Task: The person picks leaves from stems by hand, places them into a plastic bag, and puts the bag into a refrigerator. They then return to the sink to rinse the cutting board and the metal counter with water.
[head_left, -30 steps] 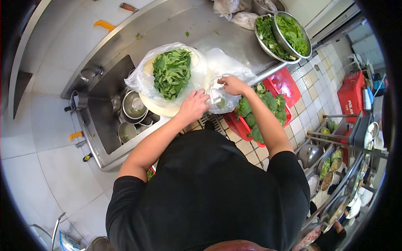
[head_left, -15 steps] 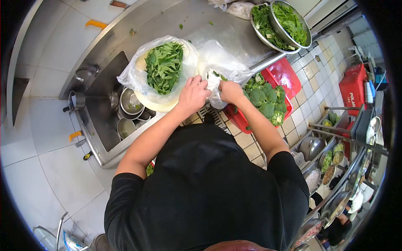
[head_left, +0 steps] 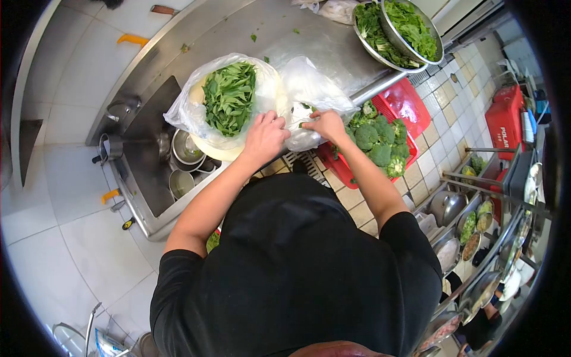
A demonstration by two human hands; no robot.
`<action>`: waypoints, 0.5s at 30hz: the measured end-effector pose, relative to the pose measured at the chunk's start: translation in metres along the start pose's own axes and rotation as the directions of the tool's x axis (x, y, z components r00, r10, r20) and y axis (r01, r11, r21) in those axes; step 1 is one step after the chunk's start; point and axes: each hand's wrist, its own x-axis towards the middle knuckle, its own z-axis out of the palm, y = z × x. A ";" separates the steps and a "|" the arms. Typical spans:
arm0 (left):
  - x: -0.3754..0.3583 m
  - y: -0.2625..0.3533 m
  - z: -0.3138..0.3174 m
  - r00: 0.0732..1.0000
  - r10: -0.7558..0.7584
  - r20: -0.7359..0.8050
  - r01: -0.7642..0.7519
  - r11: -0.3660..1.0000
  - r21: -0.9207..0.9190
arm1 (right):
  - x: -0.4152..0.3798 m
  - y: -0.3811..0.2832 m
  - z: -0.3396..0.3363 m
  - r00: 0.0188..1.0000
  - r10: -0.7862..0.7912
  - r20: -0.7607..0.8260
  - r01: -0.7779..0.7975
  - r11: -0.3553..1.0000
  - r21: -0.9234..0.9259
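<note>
Green leaves [head_left: 229, 98] lie in an open clear plastic bag [head_left: 191, 98] on a pale round board [head_left: 221, 152] at the sink's edge. My left hand [head_left: 269, 134] is at the right side of this bag, its fingers curled; what they hold, if anything, is too small to make out. Just right of it, my right hand [head_left: 326, 125] pinches a small green piece [head_left: 306, 125] over a second plastic bag [head_left: 306, 80], which has a white patch and dark green bits on it.
Broccoli [head_left: 380, 140] fills a red basket [head_left: 344, 172] on the right. Two metal bowls of greens [head_left: 410, 33] stand at the back right. Pots sit in the sink [head_left: 140, 160] at left. Shelves with bowls [head_left: 470, 229] line the right side, where part of another person shows.
My right hand's fingers have opened out a little from a tighter curl, and the green piece now shows at their tips. My left hand has shifted slightly left and down.
</note>
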 end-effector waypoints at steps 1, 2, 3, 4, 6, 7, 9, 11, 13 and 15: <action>0.002 0.002 -0.002 1.000 -0.014 0.002 0.014 1.000 -0.003 | -0.012 -0.020 -0.006 0.999 0.012 -0.030 -0.014 0.998 -0.067; 0.004 0.003 -0.003 1.000 -0.025 0.004 0.025 1.000 -0.008 | -0.014 -0.026 0.000 0.999 0.014 -0.034 -0.017 0.995 -0.095; 0.006 0.004 -0.003 1.000 -0.026 0.004 0.026 1.000 -0.008 | -0.015 -0.029 0.006 0.999 0.017 -0.039 -0.022 0.992 -0.123; 0.008 0.004 -0.003 1.000 -0.026 0.003 0.026 1.000 -0.009 | -0.015 -0.030 0.011 0.999 0.021 -0.045 -0.027 0.988 -0.151; 0.013 0.003 -0.002 0.999 -0.031 0.009 0.032 0.999 -0.007 | -0.010 -0.022 0.025 0.995 -0.059 -0.076 0.044 0.982 -0.182; 0.014 0.001 -0.002 0.999 -0.038 0.017 0.038 0.999 -0.004 | -0.004 -0.015 0.033 0.994 -0.075 -0.080 0.058 0.979 -0.195; 0.017 -0.002 -0.004 0.998 -0.046 0.030 0.046 0.999 0.005 | 0.005 -0.004 0.037 0.991 -0.101 -0.087 0.084 0.980 -0.183; 0.020 -0.004 -0.009 0.998 -0.048 0.041 0.047 0.999 0.015 | 0.011 0.004 0.030 0.988 -0.120 -0.095 0.106 0.985 -0.136; 0.021 -0.005 -0.011 0.996 -0.057 0.068 0.056 0.998 0.018 | 0.017 0.014 0.017 0.994 -0.102 -0.040 0.104 0.993 0.049; 0.022 -0.006 -0.011 0.994 -0.066 0.089 0.065 0.998 0.017 | 0.026 0.030 0.009 0.998 -0.047 -0.032 0.054 0.965 0.258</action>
